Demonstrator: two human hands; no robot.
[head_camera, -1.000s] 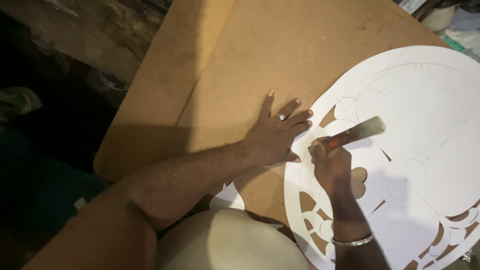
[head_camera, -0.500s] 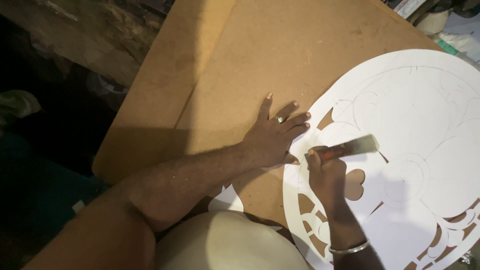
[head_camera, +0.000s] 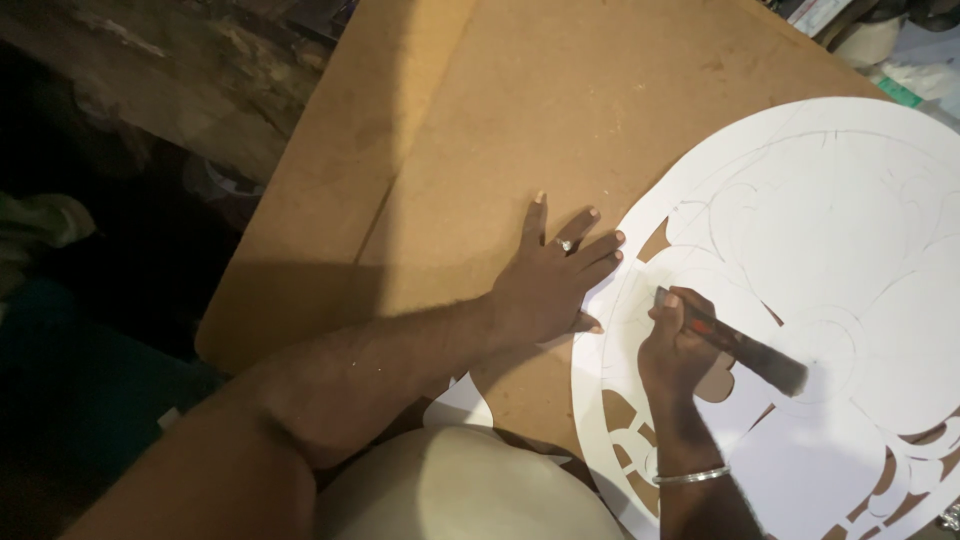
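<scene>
My left hand (head_camera: 555, 280) lies flat and released on the brown board (head_camera: 480, 130), palm down, fingers spread and pointing toward 1 o'clock. A ring (head_camera: 566, 245) sits on one finger. The fingertips touch the left edge of the white paper disc (head_camera: 850, 230); the thumb rests at the disc's rim, toward 5 o'clock from the palm.

My right hand (head_camera: 680, 345) is clenched around a cutting tool (head_camera: 735, 343). The tool's tip protrudes at 11 o'clock from the fist and meets the paper; its dark handle extends toward 4 o'clock, tilted low over the sheet. A metal bangle (head_camera: 690, 476) circles the right wrist.

The disc lies flat on the board, at 3 o'clock from my left hand. It carries faint pencilled curves, and cut-out openings (head_camera: 625, 440) along its lower-left rim expose the board beneath. A loose white paper scrap (head_camera: 458, 404) lies on the board at 7 o'clock from my left hand, just beside my forearm.
</scene>
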